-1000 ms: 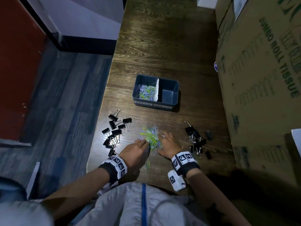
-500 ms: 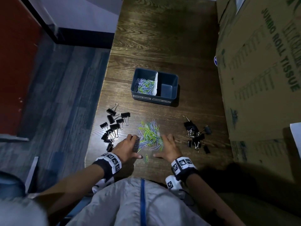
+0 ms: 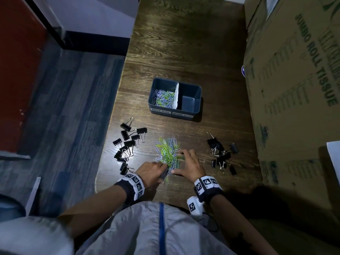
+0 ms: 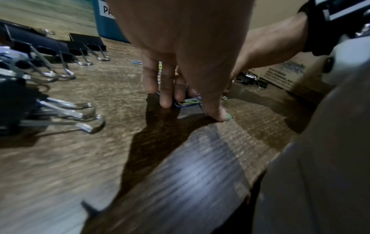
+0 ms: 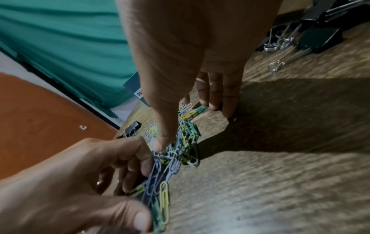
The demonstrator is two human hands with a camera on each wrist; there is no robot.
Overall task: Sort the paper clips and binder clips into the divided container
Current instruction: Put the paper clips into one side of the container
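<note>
A heap of green, blue and white paper clips lies on the wooden table in front of me. My left hand is at its near left edge, fingers and thumb curled round a bunch of paper clips. My right hand presses the heap's right side with straight fingers and an outstretched thumb. Black binder clips lie in a left cluster and a right cluster. The blue divided container stands further back. Its left part holds paper clips; its right part looks bare.
Large cardboard boxes wall off the right side of the table. The table's left edge drops to a blue carpeted floor. White labels on the container's front read paper clips and binder clips.
Both hands have drawn closer together, squeezing the heap of paper clips narrower. The left hand's fingers have curled onto clips at the near end.
</note>
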